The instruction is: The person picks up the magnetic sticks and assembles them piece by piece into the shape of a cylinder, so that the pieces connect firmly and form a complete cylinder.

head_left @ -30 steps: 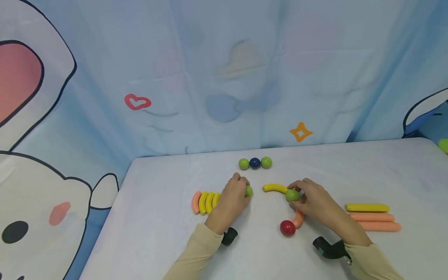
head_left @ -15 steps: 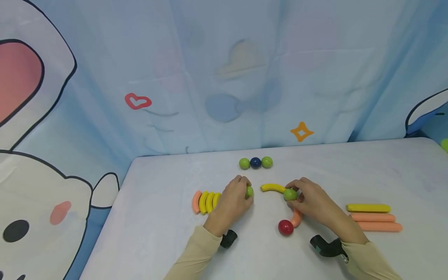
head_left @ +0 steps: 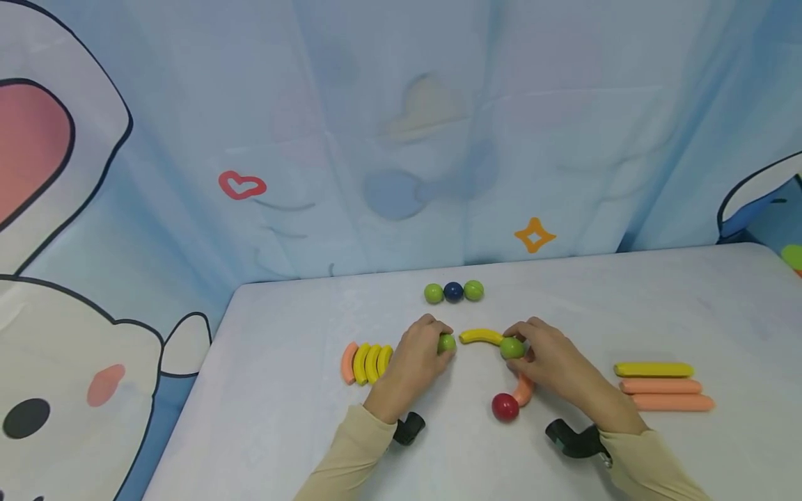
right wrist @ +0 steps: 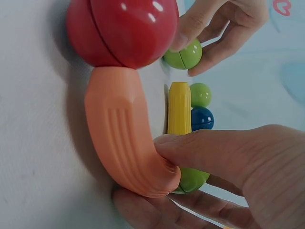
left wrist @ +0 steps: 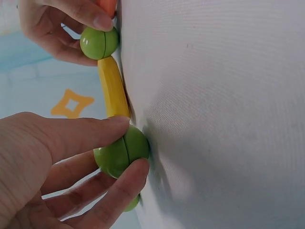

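My left hand [head_left: 410,358] pinches a green ball [left wrist: 137,144] between thumb and fingers, low over the white table. With the right hand [head_left: 557,358] I hold a second green ball [head_left: 512,348] between thumb and fingers. Joined to that ball are a curved yellow rod [head_left: 481,336], pointing left, and a curved orange rod [right wrist: 119,129] leading toward me. A red ball [head_left: 505,408] sits at the orange rod's other end. In the right wrist view a small gap separates the yellow rod's free end from the left hand's ball.
Three balls, green, dark blue [head_left: 454,291] and green, line up at the back. One orange and several yellow curved rods [head_left: 372,363] lie beside the left hand. Straight yellow and orange rods [head_left: 661,386] lie at the right. A printed curtain [head_left: 376,139] hangs behind the table.
My right hand has slid left, carrying the green ball, both curved rods and the red ball, so the yellow rod's end is closer to the left hand's ball. The left hand stays nearly still.
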The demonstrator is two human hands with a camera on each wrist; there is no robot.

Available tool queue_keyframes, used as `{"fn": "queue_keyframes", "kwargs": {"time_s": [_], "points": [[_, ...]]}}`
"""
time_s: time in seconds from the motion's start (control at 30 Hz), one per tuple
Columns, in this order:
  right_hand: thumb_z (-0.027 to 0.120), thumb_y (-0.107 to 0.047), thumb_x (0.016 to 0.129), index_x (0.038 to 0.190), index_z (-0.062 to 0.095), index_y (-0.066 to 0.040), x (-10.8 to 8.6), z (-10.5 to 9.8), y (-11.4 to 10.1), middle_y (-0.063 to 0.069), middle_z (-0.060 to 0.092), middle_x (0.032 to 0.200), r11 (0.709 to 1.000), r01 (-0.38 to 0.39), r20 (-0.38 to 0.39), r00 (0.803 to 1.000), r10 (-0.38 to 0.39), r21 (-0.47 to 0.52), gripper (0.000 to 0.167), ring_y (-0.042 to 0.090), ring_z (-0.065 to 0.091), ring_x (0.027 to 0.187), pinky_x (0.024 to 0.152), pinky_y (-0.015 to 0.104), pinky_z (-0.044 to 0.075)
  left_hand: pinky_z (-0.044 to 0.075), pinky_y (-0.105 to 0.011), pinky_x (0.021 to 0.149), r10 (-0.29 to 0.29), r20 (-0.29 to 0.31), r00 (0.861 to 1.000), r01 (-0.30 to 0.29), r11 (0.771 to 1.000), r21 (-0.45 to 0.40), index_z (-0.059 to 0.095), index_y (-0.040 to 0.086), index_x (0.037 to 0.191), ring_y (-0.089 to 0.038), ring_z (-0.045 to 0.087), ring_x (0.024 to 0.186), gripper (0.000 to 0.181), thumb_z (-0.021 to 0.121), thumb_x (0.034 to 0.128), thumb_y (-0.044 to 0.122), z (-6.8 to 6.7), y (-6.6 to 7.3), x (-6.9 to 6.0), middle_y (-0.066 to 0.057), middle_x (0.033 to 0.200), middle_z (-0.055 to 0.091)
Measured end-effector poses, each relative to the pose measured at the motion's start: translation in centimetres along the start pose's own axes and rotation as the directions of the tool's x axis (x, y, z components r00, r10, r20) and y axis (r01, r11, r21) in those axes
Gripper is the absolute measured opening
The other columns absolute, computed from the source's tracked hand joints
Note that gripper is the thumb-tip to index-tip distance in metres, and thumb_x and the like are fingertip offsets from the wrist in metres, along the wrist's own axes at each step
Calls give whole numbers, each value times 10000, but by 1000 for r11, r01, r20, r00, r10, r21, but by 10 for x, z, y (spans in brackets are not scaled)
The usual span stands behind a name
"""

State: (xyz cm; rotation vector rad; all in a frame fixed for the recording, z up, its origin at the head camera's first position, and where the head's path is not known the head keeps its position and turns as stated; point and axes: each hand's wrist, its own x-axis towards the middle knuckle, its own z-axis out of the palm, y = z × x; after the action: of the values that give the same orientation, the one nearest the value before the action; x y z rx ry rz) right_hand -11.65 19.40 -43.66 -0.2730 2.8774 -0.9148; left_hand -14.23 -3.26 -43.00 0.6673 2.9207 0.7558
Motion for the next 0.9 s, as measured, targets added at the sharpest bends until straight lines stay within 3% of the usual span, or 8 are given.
{"fn": "queue_keyframes", "kwargs": {"time_s": [0.33, 0.9], "points": [[868, -51, 835, 1237, 651, 80, 0, 4, -11, 133, 607, 1036, 1000, 1, 31, 1000, 0, -27, 475, 215, 559, 828, 741, 365, 592, 521, -184, 778, -16, 23, 1000, 17, 1000, -16, 747, 3, 1203, -128, 564, 883, 284, 791, 944, 111, 0, 2, 1, -69, 1099, 647], [869, -40, 826, 1213, 657, 101, 1, 8, -12, 159, 607, 1038, 1000, 17, -11, 1000, -17, -22, 463, 225, 566, 826, 756, 396, 603, 525, -199, 780, -45, 48, 998, 45, 999, -9, 733, 9, 1190, -136, 542, 847, 273, 788, 947, 120, -3, 3, -2, -68, 1054, 617]]}}
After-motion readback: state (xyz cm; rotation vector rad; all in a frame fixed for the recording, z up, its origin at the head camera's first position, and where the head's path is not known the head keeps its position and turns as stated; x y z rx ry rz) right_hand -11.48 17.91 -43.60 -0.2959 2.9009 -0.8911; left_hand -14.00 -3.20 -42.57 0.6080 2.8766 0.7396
